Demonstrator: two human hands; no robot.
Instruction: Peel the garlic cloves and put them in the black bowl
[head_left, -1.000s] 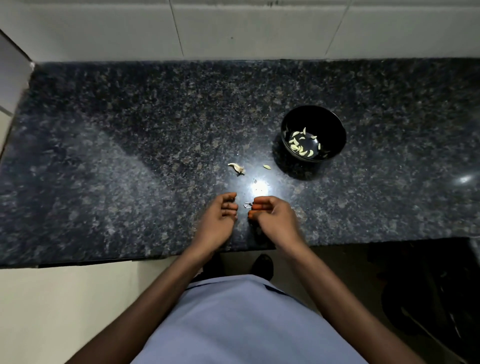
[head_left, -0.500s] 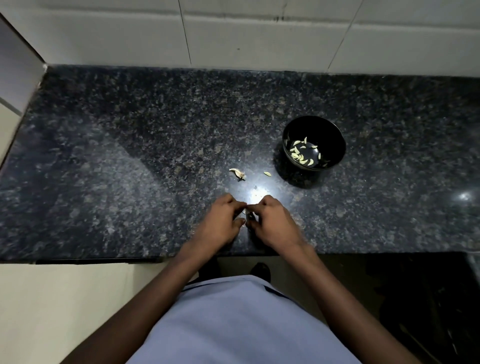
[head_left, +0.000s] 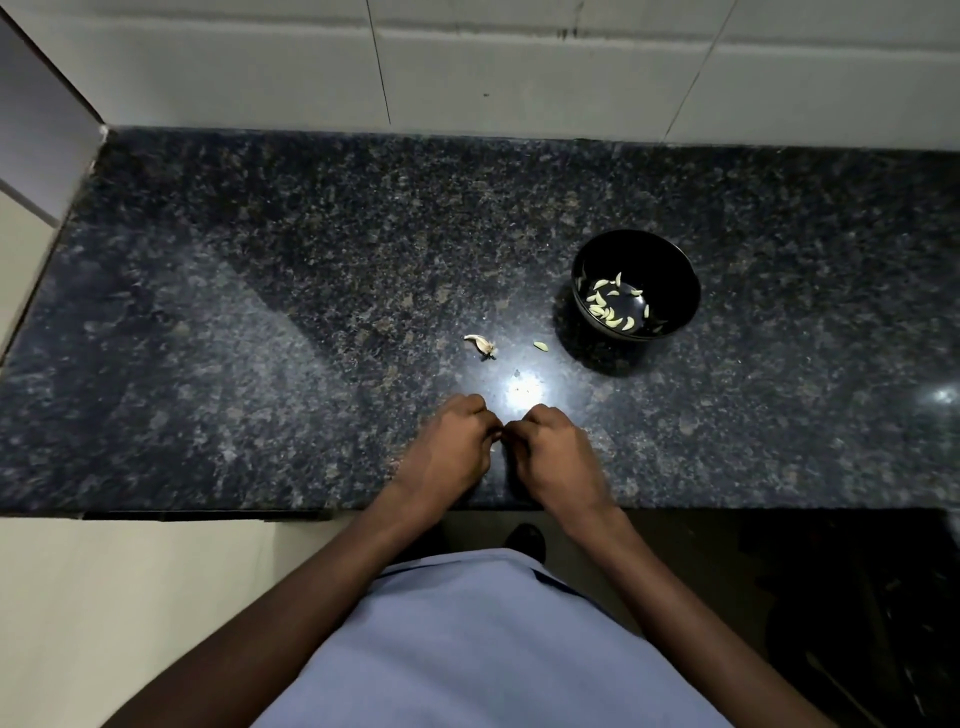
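Head view. Dark speckled granite counter (head_left: 260, 338) spans the frame from left to right; pale tiled wall (head_left: 519, 67) along the top edge. Person's blue shirt (head_left: 488, 649) fills the bottom centre, both forearms reaching up to the counter's near edge.

Left hand (head_left: 447, 452), lower centre of frame: fingers curled inward, knuckles up, fingertips turned toward the other hand. Right hand (head_left: 550, 452), just to its right: likewise curled, fingertips meeting those of the left hand. Between the two sets of fingertips a small pale speck shows, a garlic clove (head_left: 496, 448), mostly hidden; both hands appear to pinch it. Cannot tell how much skin is on it.

Black bowl (head_left: 675, 291), right of centre, upright on the counter, well apart from the hands. Inside, a scatter of pale peeled cloves (head_left: 610, 312) on the bottom.

On the counter between hands and bowl: one small greenish-pale clove (head_left: 540, 345) just left of the bowl's base, not touching it. Further left, a curled papery skin scrap (head_left: 480, 344). A bright light reflection (head_left: 522, 389) sits on the granite just above the hands, with a few tiny flecks in it.

Dark shoe tip (head_left: 525, 540) visible below the counter edge, lower centre.
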